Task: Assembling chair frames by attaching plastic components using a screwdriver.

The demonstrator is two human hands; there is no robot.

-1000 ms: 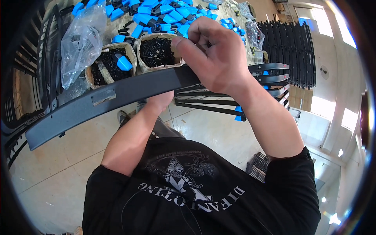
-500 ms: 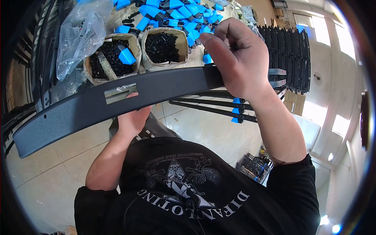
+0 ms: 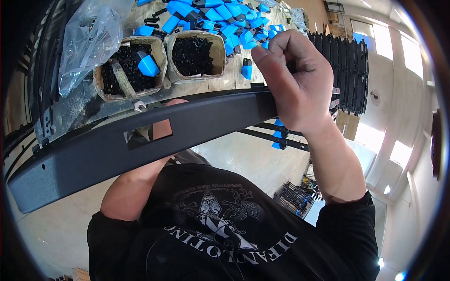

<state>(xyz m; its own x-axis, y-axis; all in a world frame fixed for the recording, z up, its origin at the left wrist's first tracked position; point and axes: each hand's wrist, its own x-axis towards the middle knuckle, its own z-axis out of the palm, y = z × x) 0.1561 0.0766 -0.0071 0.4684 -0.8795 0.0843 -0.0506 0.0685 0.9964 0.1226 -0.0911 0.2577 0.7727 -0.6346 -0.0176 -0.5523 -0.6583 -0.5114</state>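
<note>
**Workbench station: long dark panel held across the body**

The setting is a workshop with a pale smooth floor (image 3: pixel 262 159) and bright windows at the right. A wooden workbench (image 3: pixel 234 79) runs along the top of the view.

1. Panel. A long dark grey panel (image 3: pixel 211 122) spans the view from lower left to the right hand, tilted so that its left end sits lower. It lies between the bench edge and the person's chest. A rectangular cut-out (image 3: pixel 150 133) is located left of its centre.

2. Right hand. The right hand (image 3: pixel 295 79) is clenched over the panel's right end, fingers curled into a near fist. Whether a small part is pinched inside the fingers cannot be determined.

3. Left hand. The left hand (image 3: pixel 161 129) is behind the panel, visible through the cut-out and just above the top edge. It supports the panel from behind; the grip itself is hidden, so its state cannot be told.

4. Bench items. Two open paper containers of black fasteners (image 3: pixel 192 56) stand side by side just beyond the panel. The left container also holds one blue clip (image 3: pixel 147 65). A heap of blue plastic clips (image 3: pixel 220 18) lies further back. A crumpled clear plastic bag (image 3: pixel 89 42) sits at the left.

5. Periphery. Stacked black slatted parts (image 3: pixel 347 70) stand at the right.
</note>
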